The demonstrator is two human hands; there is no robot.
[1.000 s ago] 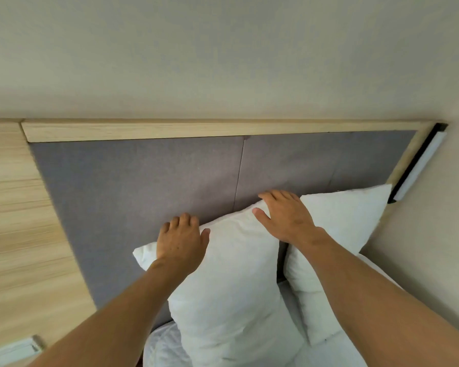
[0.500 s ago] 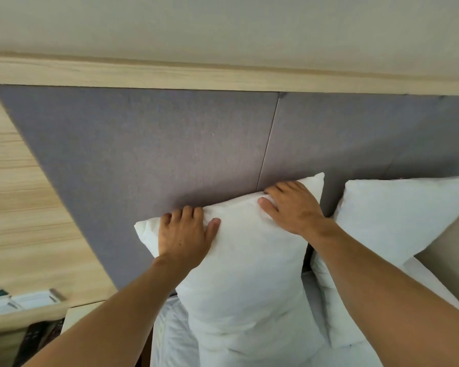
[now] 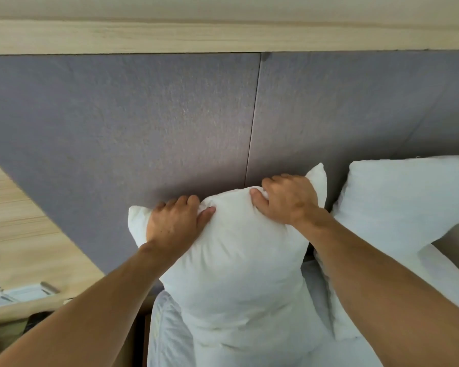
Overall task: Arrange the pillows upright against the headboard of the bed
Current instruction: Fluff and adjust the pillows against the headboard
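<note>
A white pillow [image 3: 239, 266] stands upright on the bed, its top edge against the grey padded headboard [image 3: 143, 123]. My left hand [image 3: 174, 223] grips the pillow's top left part, fingers curled over the edge and thumb pinching the fabric. My right hand [image 3: 289, 200] grips the top right part the same way, just below the right corner. A second white pillow [image 3: 403, 207] leans upright against the headboard to the right, apart from my hands.
A light wooden rail [image 3: 223, 35] caps the headboard. Wood panelling [image 3: 24, 234] runs down the left, with a bedside shelf [image 3: 19, 295] holding small items below it. White bedding [image 3: 170, 335] lies under the pillows.
My hands went from lying flat on the pillow to closing on its top edge, bunching the fabric. The view has moved closer and lower toward the headboard.
</note>
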